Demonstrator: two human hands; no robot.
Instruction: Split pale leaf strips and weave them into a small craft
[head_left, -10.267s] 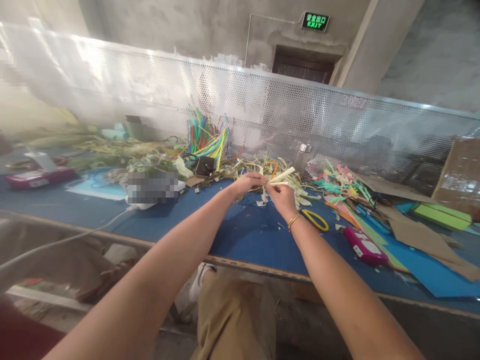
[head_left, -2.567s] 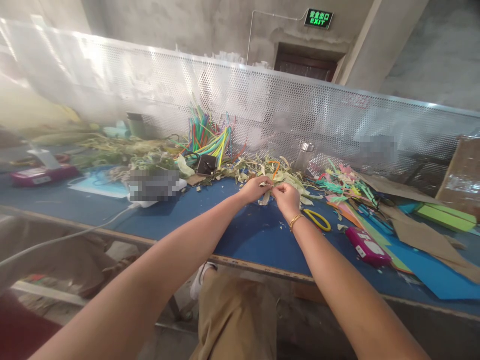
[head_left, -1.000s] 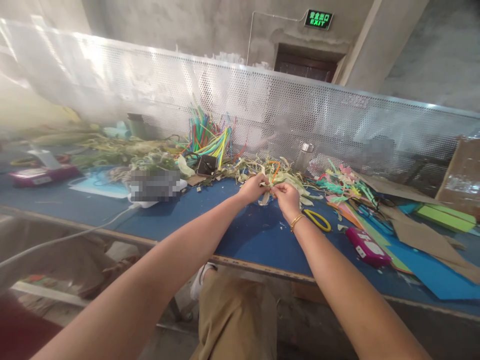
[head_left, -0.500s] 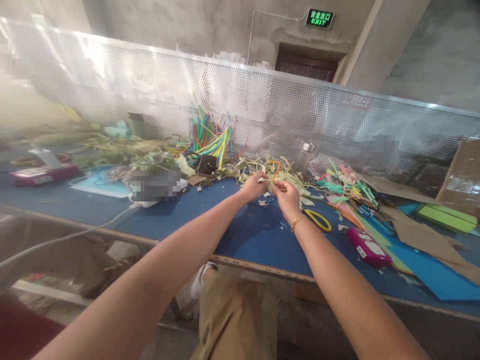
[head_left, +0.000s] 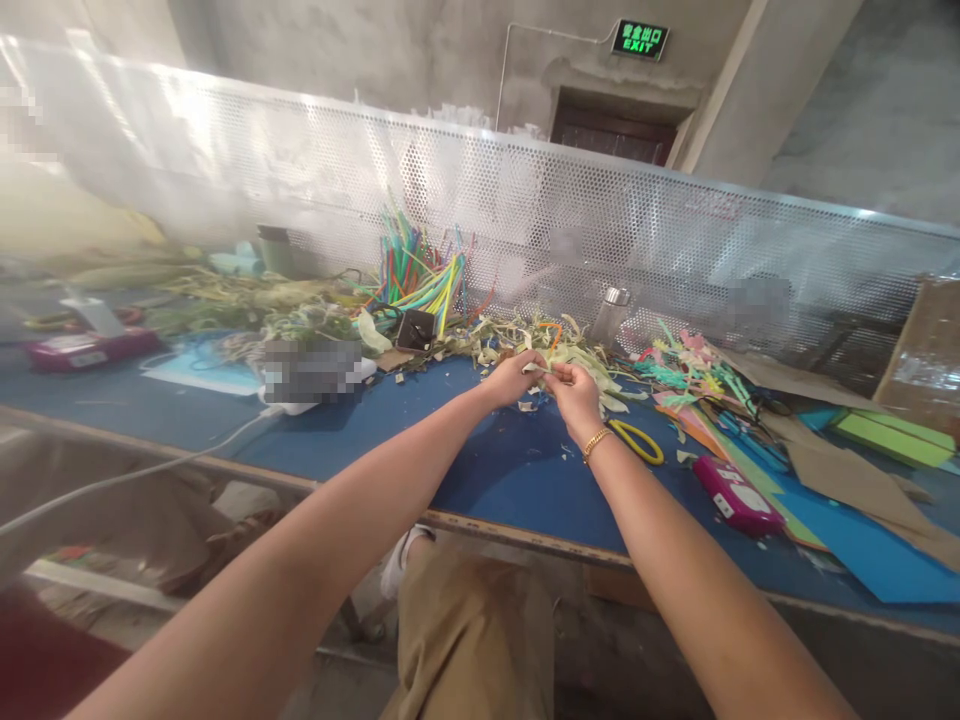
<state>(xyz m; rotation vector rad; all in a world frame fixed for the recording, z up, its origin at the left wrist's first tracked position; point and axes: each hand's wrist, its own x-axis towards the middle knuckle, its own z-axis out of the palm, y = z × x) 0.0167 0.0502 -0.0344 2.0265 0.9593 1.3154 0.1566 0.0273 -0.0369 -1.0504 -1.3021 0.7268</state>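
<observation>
Over the blue table [head_left: 517, 480], my left hand [head_left: 515, 378] pinches a small pale green strip [head_left: 535, 368]. My right hand [head_left: 576, 393], with a gold bracelet at the wrist, has its fingers closed at the strip's other side, close to the left fingertips. Just beyond both hands lies a heap of pale green strips and leaves [head_left: 592, 365], with a bent orange stem [head_left: 556, 335] on it. Small scraps [head_left: 527, 406] lie beneath the hands.
A yellow loop [head_left: 636, 441] and a magenta device [head_left: 737, 495] lie at the right, beside coloured paper sheets. A glass bottle [head_left: 611, 317] stands behind the heap. Colourful stems [head_left: 420, 270] and a white power strip [head_left: 300, 385] are at the left. A perforated metal screen [head_left: 525, 190] runs behind.
My hands have come slightly closer together, with the left hand moved a little right and its fingers turned. The things on the table look unmoved.
</observation>
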